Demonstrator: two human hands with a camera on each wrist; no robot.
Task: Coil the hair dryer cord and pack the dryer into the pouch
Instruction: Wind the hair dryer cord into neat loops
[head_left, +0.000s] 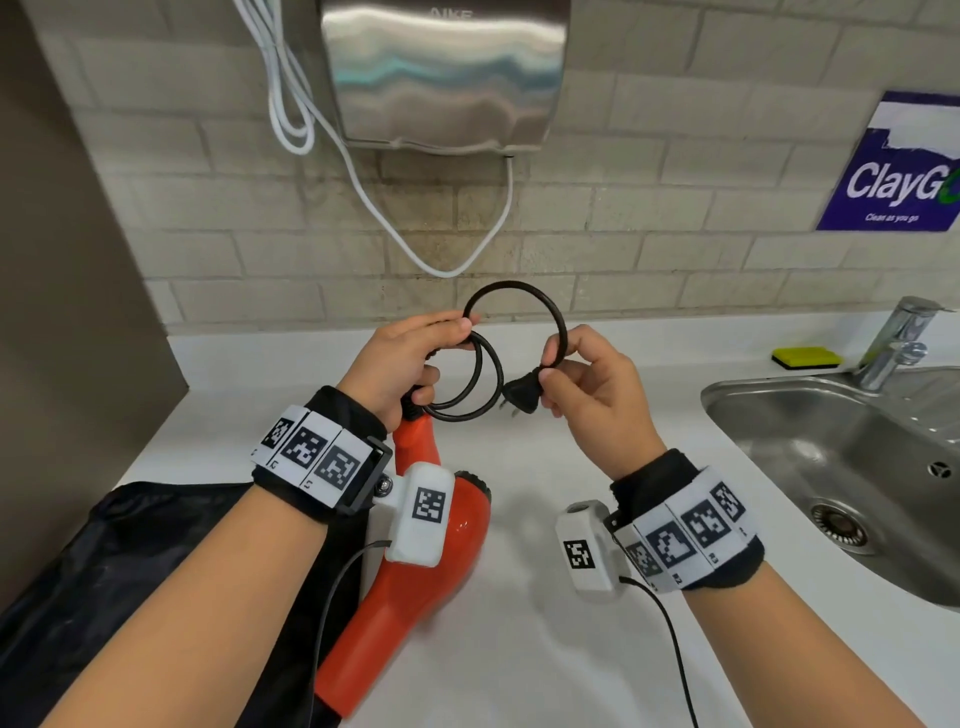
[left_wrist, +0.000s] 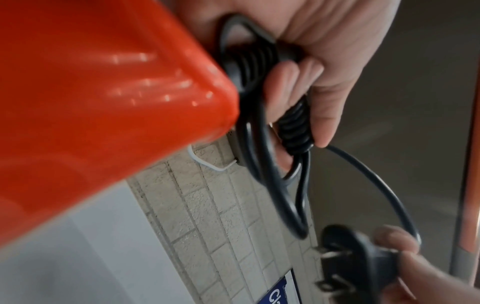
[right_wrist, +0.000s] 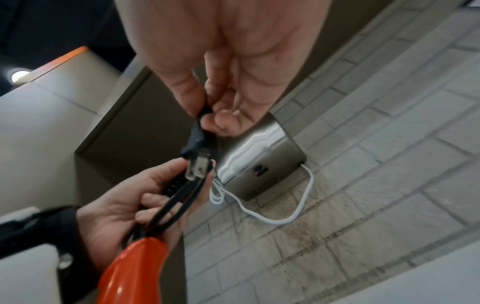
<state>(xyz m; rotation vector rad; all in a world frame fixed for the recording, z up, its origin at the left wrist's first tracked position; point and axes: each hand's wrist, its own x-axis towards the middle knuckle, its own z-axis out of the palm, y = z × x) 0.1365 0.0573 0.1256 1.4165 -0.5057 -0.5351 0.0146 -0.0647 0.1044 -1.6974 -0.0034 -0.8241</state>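
The orange hair dryer (head_left: 415, 566) hangs above the white counter (head_left: 545, 597), handle end up. My left hand (head_left: 410, 358) grips the black cord (head_left: 483, 374) in several loops at the handle's end, beside the ribbed strain relief (left_wrist: 293, 127). My right hand (head_left: 582, 374) pinches the cord just behind the black plug (head_left: 522, 397), whose prongs point left. One more loop arcs between the two hands. The black pouch (head_left: 119, 582) lies on the counter under my left forearm. In the left wrist view the dryer (left_wrist: 103, 102) fills the left side and the plug (left_wrist: 358, 265) sits low right.
A steel sink (head_left: 852, 467) with a tap (head_left: 898, 343) lies to the right, with a yellow sponge (head_left: 805, 357) on the ledge behind it. A wall-mounted hand dryer (head_left: 447, 73) with a white cable (head_left: 395, 218) hangs on the tiled wall. A brown panel (head_left: 67, 260) stands at the left.
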